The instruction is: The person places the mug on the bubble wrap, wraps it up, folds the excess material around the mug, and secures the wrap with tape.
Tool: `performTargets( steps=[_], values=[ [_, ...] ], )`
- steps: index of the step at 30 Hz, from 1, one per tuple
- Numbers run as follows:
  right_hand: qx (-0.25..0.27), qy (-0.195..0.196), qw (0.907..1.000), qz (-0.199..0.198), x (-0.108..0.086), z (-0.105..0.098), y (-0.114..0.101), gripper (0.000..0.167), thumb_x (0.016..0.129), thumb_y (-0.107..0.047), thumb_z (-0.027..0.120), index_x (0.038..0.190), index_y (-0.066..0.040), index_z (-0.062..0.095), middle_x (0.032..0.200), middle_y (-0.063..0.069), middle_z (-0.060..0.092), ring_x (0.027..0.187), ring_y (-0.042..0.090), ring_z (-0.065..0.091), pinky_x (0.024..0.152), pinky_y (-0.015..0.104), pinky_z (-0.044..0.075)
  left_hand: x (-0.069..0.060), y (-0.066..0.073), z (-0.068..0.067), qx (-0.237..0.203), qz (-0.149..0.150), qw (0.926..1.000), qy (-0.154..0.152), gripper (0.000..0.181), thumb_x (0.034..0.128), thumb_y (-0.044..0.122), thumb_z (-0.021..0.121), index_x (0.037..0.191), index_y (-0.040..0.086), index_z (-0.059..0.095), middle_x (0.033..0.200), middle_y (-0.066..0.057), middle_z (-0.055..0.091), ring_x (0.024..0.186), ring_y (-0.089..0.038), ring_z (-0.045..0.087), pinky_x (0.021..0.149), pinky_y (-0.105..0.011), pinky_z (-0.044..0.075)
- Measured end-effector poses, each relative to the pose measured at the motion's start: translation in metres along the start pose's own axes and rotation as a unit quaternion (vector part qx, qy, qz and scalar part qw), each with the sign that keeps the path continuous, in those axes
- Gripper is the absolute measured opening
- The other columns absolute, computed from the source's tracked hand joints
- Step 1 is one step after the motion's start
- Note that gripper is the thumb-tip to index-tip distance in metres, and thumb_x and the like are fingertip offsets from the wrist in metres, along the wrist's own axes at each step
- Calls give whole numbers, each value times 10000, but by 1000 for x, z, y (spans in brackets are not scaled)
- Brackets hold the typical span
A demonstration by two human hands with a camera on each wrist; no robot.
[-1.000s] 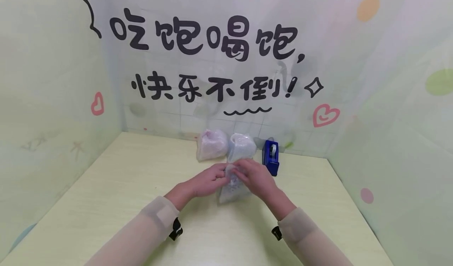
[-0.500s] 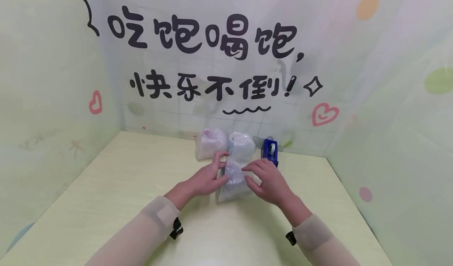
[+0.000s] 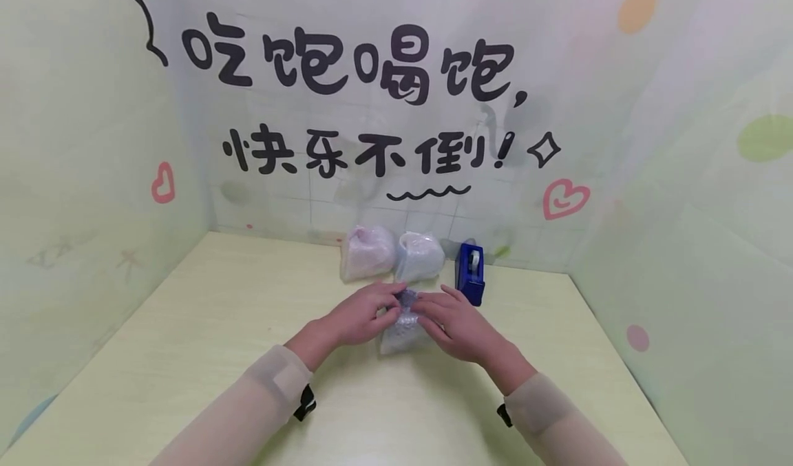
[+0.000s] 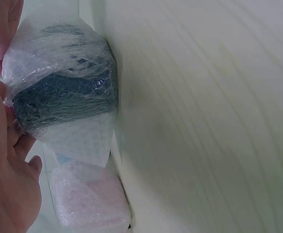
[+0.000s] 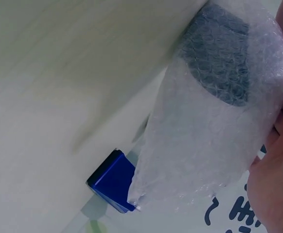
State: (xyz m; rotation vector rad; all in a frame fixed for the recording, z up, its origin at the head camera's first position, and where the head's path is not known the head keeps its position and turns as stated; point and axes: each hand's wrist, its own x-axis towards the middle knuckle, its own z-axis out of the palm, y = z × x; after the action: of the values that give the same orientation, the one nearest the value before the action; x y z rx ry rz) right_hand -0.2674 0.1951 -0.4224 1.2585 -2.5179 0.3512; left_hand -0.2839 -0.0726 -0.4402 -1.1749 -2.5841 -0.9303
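A dark blue-grey object (image 4: 66, 99), its kind blurred by the wrapping, stands on the table inside clear bubble wrap (image 3: 403, 341). At the upper left of this bundle my left hand (image 3: 365, 314) pinches the wrap between thumb and fingers. From the other side my right hand (image 3: 461, 325) holds the top edge of the wrap, its fingers bent over it. In the right wrist view a loose sheet of the wrap (image 5: 195, 145) spreads out beside the dark object. The fingertips of both hands nearly meet above the bundle.
Behind the hands, a pinkish wrapped bundle (image 3: 368, 254) and a whitish wrapped bundle (image 3: 421, 256) stand side by side near the back wall. A blue tape dispenser (image 3: 469, 274) sits to their right. Printed curtains enclose the pale table (image 3: 217, 342).
My right hand drew back to the right off the wrap, then came in again to its top. My left fingers lifted and spread, then closed back on the wrap.
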Motion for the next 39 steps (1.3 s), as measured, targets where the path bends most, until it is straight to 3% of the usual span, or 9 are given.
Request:
performTargets(
  steps=[5,12,15,19,23,27,33,36,39],
  values=[
    [-51,-239,9997,-13,6,-2,-2,225,1107,-153,616,1291,-110,738,1367,69,772,1336,260,698,1223,697,399,1,0,3,1,198,9997,159,253,1074,118,571,916,57,759,1580,-252,604,1487,-419,577,1254,-580,449],
    [-30,-440,9990,75,17,5,-2,119,1088,-97,632,1174,-119,711,1233,45,803,1243,236,736,1215,676,400,-1,2,5,-128,85,9998,148,262,1081,105,565,896,52,742,1611,-249,574,1501,-426,560,1271,-588,427],
    [-8,-455,9989,112,19,5,-4,110,1077,-82,642,1150,-121,715,1211,42,805,1228,238,740,1209,671,407,-3,1,5,133,206,9989,406,215,1061,120,621,934,46,778,1578,-253,605,1473,-430,583,1240,-596,456],
    [123,-552,9981,233,21,5,-5,117,1080,-74,637,1153,-123,716,1217,37,802,1232,247,735,1216,669,399,-4,0,6,838,831,9855,1219,99,937,173,812,960,76,814,1268,-163,760,1197,-343,708,1050,-508,578],
    [252,-595,9973,336,20,6,-4,129,1081,-58,626,1156,-109,718,1192,28,795,1208,262,732,1213,645,407,-4,-1,7,1331,1611,9644,1618,282,808,274,966,961,90,817,981,-26,733,933,-210,674,845,-366,583],
    [354,-535,9976,277,18,6,-1,154,1081,-42,614,1168,-98,726,1182,16,792,1185,266,729,1167,585,453,-5,2,6,1628,1801,9589,1467,354,793,325,996,995,85,831,956,-16,714,884,-179,641,784,-313,565],
    [289,-266,9991,150,12,-3,6,243,1081,-177,687,1310,-127,749,1362,77,750,1297,313,685,1096,557,500,-3,9,3,1767,1608,9668,903,241,922,307,902,1027,98,845,982,-19,690,886,-172,628,802,-318,563],
    [373,-368,9968,601,11,-10,10,293,1086,-278,691,1345,-159,761,1329,116,702,1230,322,667,1036,536,543,-4,11,2,1755,1404,9721,668,237,953,315,869,1058,104,849,1007,-20,686,915,-175,626,825,-333,562],
    [826,-813,9868,1131,12,-16,12,318,1126,-335,617,1348,-165,768,1277,78,692,1170,262,661,1023,511,574,-4,12,1,1699,1273,9760,486,247,976,309,844,1103,97,850,1037,-25,686,938,-172,618,839,-333,558]
  ],
)
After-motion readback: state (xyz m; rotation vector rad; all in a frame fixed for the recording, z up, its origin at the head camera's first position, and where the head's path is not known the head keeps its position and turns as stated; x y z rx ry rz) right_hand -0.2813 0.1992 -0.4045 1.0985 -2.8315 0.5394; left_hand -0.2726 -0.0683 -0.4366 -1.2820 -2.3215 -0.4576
